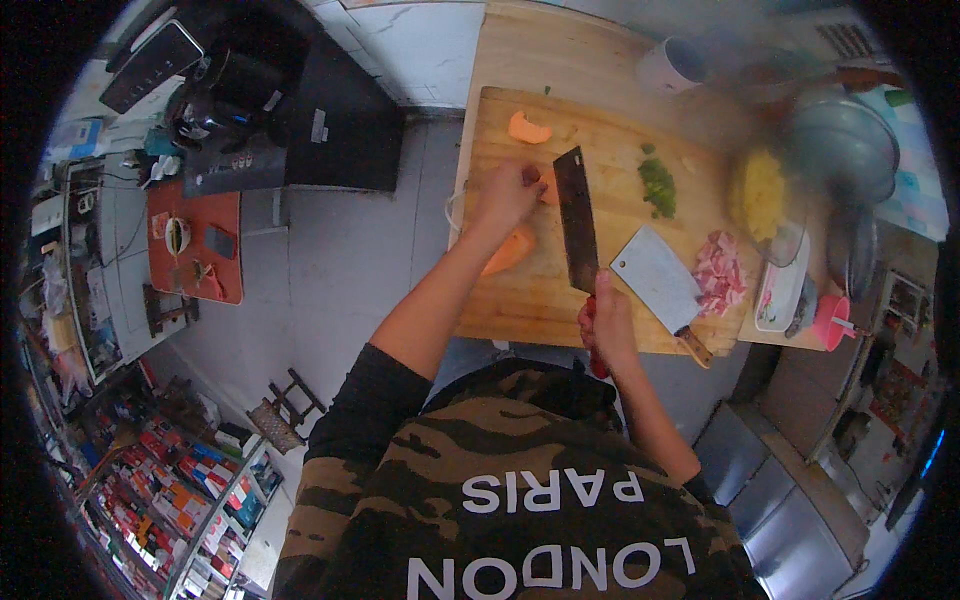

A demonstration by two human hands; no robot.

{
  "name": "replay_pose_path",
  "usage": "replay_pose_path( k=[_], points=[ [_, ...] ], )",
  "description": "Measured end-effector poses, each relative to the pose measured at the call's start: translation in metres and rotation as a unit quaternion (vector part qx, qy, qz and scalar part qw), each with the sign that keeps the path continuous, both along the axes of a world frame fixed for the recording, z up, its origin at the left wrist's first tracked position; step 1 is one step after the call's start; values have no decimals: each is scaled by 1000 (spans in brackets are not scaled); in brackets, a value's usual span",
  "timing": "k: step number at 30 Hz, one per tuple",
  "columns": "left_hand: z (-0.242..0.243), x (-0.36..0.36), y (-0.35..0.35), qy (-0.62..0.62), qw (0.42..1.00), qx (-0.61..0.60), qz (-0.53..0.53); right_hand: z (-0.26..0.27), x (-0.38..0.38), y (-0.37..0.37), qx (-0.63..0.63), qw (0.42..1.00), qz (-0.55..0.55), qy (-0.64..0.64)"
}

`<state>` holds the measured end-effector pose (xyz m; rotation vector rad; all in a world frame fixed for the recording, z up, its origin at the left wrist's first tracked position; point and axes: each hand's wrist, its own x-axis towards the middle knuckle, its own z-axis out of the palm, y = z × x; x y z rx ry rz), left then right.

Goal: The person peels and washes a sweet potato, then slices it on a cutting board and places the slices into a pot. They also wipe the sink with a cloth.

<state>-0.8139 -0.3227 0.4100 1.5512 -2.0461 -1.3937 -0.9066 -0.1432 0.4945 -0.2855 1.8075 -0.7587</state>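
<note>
My right hand grips the red handle of a dark-bladed kitchen cleaver, its blade pointing away from me over the wooden cutting board. Left of the blade, my left hand holds a piece of orange vegetable, largely hidden by the fingers. Another orange chunk lies partly under my left forearm. A curved orange piece rests near the board's far left corner. To the right, a second cleaver with a pale blade lies flat, touching chopped raw meat. Chopped green vegetable lies beyond it.
Along the right stand a bowl of yellow pieces, a white tray, a pink container and a large glass-like bowl, partly blurred. A white cup stands behind. On the left are a red table and a small stool.
</note>
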Motion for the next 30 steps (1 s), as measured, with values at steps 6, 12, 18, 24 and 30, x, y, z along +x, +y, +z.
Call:
replay_pose_path(
  k=[6, 12, 18, 24, 30],
  points=[
    [-1, 0, 0, -10, 1000, -14, -2, 11, -1, -10, 30, 997, -34, -69],
    [6, 1, 5, -21, 999, -35, 21, 7, 4, -16, 43, 996, -42, -62],
    [5, 4, 2, 27, 999, 23, 23, -45, 16, -22, -14, 998, -37, 47],
    [3, 25, 10, 85, 991, 40, 92, -30, 18, -21, -27, 998, -44, -28],
    [38, 78, 52, 75, 981, -179, 13, 17, 7, 10, -15, 988, 106, 110]
  ],
)
